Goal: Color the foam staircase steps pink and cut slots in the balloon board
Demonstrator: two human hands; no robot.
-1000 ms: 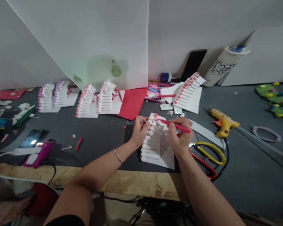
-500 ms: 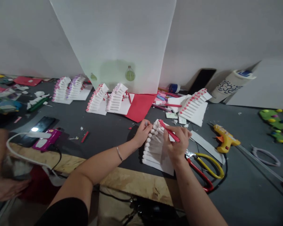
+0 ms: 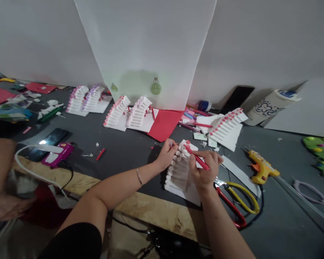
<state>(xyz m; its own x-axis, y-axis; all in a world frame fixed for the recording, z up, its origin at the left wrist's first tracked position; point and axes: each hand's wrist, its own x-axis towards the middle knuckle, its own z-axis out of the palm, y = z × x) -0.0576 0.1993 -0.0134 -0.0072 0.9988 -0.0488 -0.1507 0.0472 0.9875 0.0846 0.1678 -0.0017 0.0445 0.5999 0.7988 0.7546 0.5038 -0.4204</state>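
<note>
In my right hand [image 3: 206, 168] is a red marker pen [image 3: 201, 162], gripped like a pencil. Its tip touches the far end of a white paper model [image 3: 182, 180] made of rolled tubes set side by side in a curve. Red marking shows on the farthest roll end [image 3: 188, 142]; the nearer roll ends look white. My left hand [image 3: 167, 155] is closed at the model's far left edge, its fingertips pinching there. Scissors [image 3: 240, 199] with yellow and red handles lie beside my right wrist.
A yellow glue gun [image 3: 261, 167] and a white paper strip [image 3: 241, 176] lie to the right. Similar models [image 3: 116, 113] stand at the back, another [image 3: 226, 126] at back right, near a cup [image 3: 272, 108]. A purple power bank [image 3: 58, 154] and another person's hand [image 3: 10, 207] are at left.
The marker tip has moved from the farthest roll end to one slightly nearer, and red marking now shows at the far end. My view has shifted slightly left.
</note>
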